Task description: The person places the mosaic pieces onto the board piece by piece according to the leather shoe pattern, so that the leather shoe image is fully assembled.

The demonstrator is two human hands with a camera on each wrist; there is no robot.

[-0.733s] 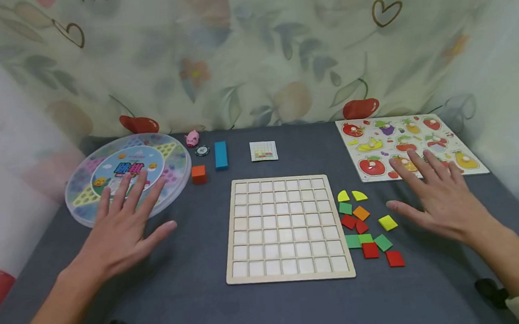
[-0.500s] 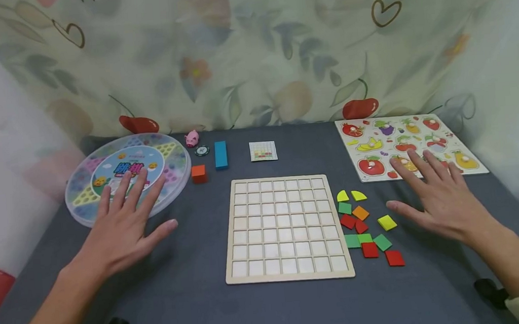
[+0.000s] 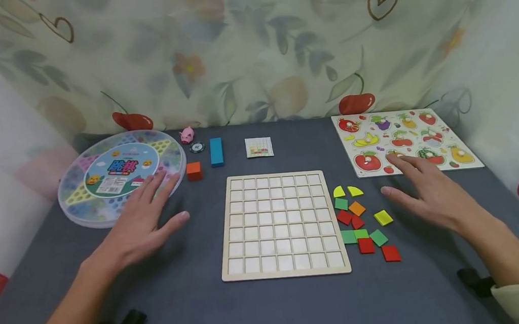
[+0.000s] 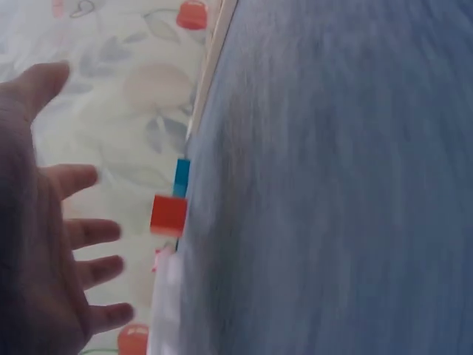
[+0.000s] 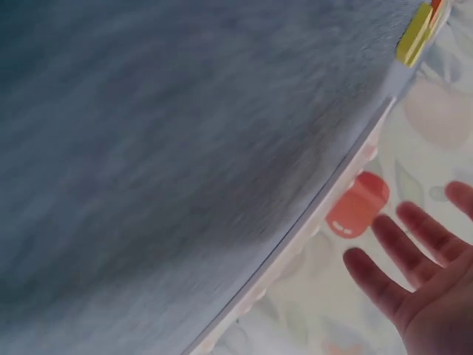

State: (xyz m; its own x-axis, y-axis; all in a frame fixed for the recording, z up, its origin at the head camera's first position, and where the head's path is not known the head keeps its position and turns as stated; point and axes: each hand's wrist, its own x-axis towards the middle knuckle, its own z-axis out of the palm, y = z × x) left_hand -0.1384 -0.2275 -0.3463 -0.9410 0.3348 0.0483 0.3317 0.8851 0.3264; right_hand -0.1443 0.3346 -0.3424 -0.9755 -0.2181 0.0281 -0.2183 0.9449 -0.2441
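Note:
My left hand [image 3: 143, 227] hovers over the table at the near right side of a round clear game box [image 3: 70, 197], its fingertips overlapping the box's edge in the head view. The fingers are loosely extended and hold nothing. On the other side, my right hand [image 3: 436, 199] hangs in the air near the front of a fruit puzzle board [image 3: 467, 165], also holding nothing. Between the hands lies a square wooden grid board [image 3: 286, 275] with bare white cells. Along its right side are scattered coloured tiles, among them a yellow tile [image 3: 383, 218], an orange one [image 3: 356, 208] and a red one [image 3: 391, 253].
Behind the grid board are a small printed card [image 3: 259, 147], a blue block [image 3: 216, 152], an orange cube [image 3: 194, 171], a poker chip [image 3: 197, 147] and a pink pig figure [image 3: 186, 135]. A patterned curtain [image 3: 241, 51] closes off the back and sides.
My left hand has moved right and its fingers have drawn closer together, uncovering the box label. The right hand's fingers have also come together. The head view has shifted slightly.

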